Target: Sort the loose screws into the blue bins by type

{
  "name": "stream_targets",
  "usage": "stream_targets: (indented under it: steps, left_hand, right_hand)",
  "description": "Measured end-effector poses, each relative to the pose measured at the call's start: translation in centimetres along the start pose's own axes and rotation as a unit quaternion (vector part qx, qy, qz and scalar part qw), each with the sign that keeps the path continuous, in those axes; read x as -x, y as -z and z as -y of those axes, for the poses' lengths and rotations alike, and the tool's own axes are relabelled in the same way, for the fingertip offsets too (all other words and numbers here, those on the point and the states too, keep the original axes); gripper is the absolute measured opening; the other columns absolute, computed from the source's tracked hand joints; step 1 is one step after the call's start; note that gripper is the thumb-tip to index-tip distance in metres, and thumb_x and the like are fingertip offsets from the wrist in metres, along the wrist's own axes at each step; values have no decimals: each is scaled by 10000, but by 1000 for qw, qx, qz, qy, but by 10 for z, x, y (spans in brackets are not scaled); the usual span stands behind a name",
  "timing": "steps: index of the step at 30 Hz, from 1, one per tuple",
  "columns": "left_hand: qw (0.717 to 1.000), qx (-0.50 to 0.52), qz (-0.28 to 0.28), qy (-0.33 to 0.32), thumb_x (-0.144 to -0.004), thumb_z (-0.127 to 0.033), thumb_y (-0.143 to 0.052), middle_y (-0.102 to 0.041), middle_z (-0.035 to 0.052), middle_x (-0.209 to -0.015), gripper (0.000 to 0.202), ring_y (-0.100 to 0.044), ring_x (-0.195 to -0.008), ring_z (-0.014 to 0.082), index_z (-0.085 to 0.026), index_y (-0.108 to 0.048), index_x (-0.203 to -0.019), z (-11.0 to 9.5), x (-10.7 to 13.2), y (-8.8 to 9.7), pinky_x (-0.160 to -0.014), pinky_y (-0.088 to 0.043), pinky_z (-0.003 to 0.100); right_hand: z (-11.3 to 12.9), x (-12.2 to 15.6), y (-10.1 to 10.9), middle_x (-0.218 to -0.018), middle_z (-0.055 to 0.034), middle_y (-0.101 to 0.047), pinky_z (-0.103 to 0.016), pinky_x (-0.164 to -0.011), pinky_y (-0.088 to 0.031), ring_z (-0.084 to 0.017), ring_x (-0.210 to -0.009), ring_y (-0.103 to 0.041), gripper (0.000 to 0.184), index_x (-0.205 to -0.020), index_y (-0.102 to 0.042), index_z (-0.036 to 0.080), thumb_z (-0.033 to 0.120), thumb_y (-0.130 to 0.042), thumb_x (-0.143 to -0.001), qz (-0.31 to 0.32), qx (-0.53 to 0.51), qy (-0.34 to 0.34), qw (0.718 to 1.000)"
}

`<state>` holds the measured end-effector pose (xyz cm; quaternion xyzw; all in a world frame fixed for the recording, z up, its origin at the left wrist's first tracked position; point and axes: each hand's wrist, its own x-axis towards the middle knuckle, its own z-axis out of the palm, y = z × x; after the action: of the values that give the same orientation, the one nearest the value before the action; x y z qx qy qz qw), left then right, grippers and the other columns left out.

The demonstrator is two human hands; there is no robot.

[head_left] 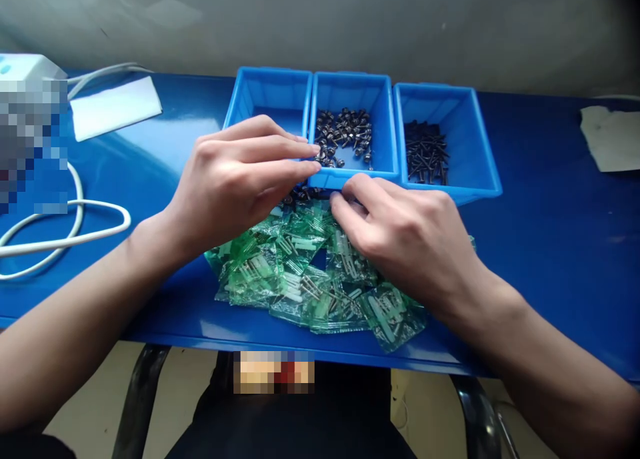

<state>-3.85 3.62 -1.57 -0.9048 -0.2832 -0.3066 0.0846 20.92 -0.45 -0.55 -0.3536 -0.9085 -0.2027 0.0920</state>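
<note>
Green plastic packets (305,292) heaped at the near rim of the middle blue bin (385,119), right hand (405,239) curled onto them; left hand (235,179), fingers together, tips at the bin's screws (345,136), pinch unclear; a knock could tip the bin, scattering screws.

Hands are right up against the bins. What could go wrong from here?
The left hand has its fingertips over the middle blue plastic bin, so a knock could spill its short dark screws. A loose clump of dark fasteners lies outside the bins against the green plastic packets; pieces could get lost among them. The right hand presses on that pile near the table's front edge, so packets might slide off.
</note>
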Motion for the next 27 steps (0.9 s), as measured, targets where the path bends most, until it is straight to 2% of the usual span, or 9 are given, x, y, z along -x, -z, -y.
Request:
stream_targets:
  steps: [4, 6, 9, 11, 13, 17, 20, 22, 27]
  left_hand:
    - [999, 27, -28, 10, -1052, -163, -692, -821, -14, -1230, 214, -796, -1118, 198, -304, -788, -1182, 0, -2, -4, -932, -702, 377]
    - [999, 37, -34, 16, -1041, -147, -706, -823, -11, -1222, 215, -795, -1112, 194, -296, -796, -1168, 1, -3, -6, -933, -698, 370]
    - [997, 56, -43, 18, -1030, -129, -714, -822, 7, -1229, 219, -793, -1107, 193, -273, -805, -1167, 5, -4, -9, -948, -697, 372]
    - [997, 65, -45, 18, -1034, -128, -707, -820, 15, -1234, 214, -791, -1103, 192, -262, -809, -1167, 7, -5, -10, -947, -699, 376]
    - [997, 67, -42, 21, -1047, -137, -690, -818, 6, -1241, 223, -788, -1111, 189, -276, -807, -1176, 8, -5, -10, -947, -702, 383]
    - [996, 70, -37, 35, -1077, -174, -651, -819, -22, -1234, 235, -788, -1128, 182, -317, -798, -1192, 7, -5, -9, -961, -706, 396]
    - [996, 71, -25, 50, -1101, -179, -590, -822, -29, -1220, 278, -783, -1144, 180, -333, -789, -1220, 6, -5, -8, -971, -705, 402]
    - [996, 73, -20, 51, -1099, -145, -557, -822, -24, -1216, 324, -777, -1163, 178, -321, -778, -1258, 6, -4, -7, -984, -700, 395]
    - [994, 96, -15, 44, -1079, -104, -556, -813, 0, -1254, 352, -773, -1188, 171, -286, -765, -1297, 9, -4, -5, -1015, -690, 364]
  right_hand:
    - [-5, 3, -1, -855, -58, -753, -300, -519, -316, -137, -683, -609, 292, -907, -764, 136, 33, -519, -1029, -54, -28, 14, 998]
    - [-10, 5, 0, -948, -51, -790, -281, -571, -436, -134, -756, -678, 234, -947, -786, 143, 72, -585, -1043, -100, -122, 5, 987]
    - [-18, 5, 2, -1045, -61, -816, -307, -745, -581, -153, -895, -745, 169, -1046, -806, 161, 127, -640, -1060, -179, -247, -102, 947]
    - [-23, 3, 2, -1105, -103, -821, -353, -769, -600, -189, -959, -759, 178, -1110, -807, 158, 166, -632, -1074, -226, -239, -182, 927]
    - [-26, 1, 0, -1139, -138, -817, -382, -781, -605, -220, -993, -760, 194, -1131, -806, 137, 182, -625, -1077, -250, -207, -202, 924]
    - [-23, -4, -2, -1095, -86, -827, -367, -883, -604, -199, -1010, -749, 228, -1128, -805, 172, 160, -580, -1092, -189, -186, -85, 960]
    - [-12, -14, 0, -1019, -61, -813, -336, -691, -511, -194, -916, -729, 323, -1077, -797, 176, 101, -483, -1094, -76, -118, 37, 989]
    - [-3, -23, 1, -1033, -100, -791, -344, -624, -422, -214, -898, -709, 368, -1093, -786, 128, 32, -432, -1062, 2, -59, 104, 993]
    - [13, -43, 0, -1103, -192, -746, -340, -601, -367, -234, -909, -697, 445, -1217, -735, 38, -51, -351, -1011, 95, -17, 140, 985]
